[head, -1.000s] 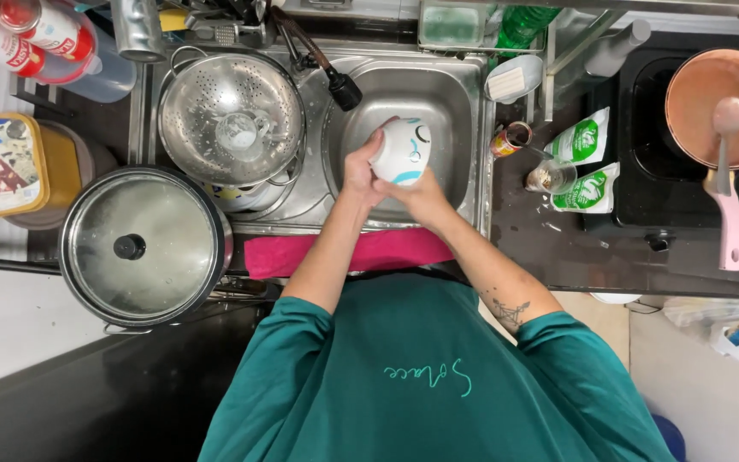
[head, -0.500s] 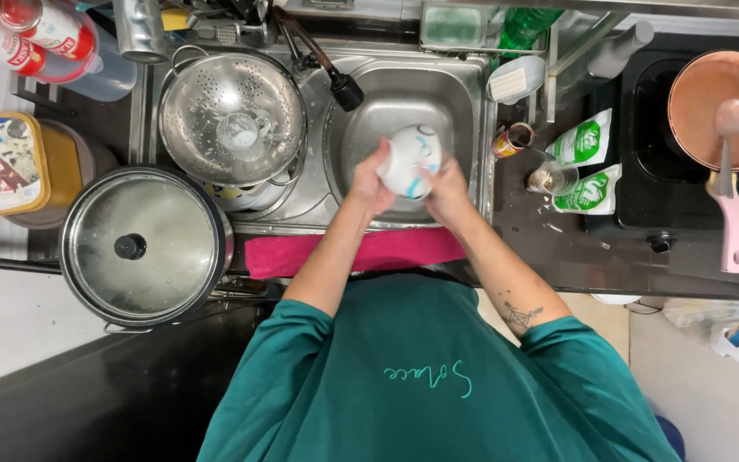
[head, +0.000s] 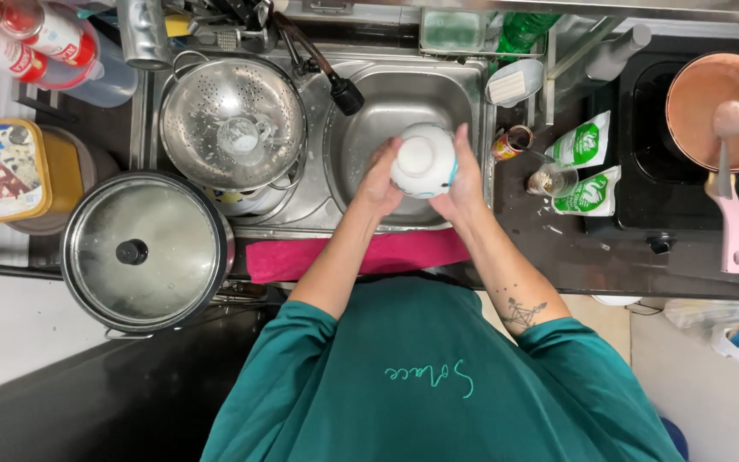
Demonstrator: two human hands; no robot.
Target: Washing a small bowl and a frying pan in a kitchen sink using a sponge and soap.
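Two white-and-green pouches (head: pixel 588 167) lie on the dark desk (head: pixel 575 248) right of the sink (head: pixel 361 137). Over the basin, left hand (head: pixel 380 181) and right hand (head: pixel 465 181) clasp an upturned white bowl (head: pixel 422 161). A colander (head: pixel 231 124) holds a glass.

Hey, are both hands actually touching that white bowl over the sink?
Touching. The head view shows the left hand and right hand pressed against opposite sides of the white bowl, no gap visible.

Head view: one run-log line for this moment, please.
hands: left, right both grip white bowl | place: over steel sink | nearby: colander, lidded pot
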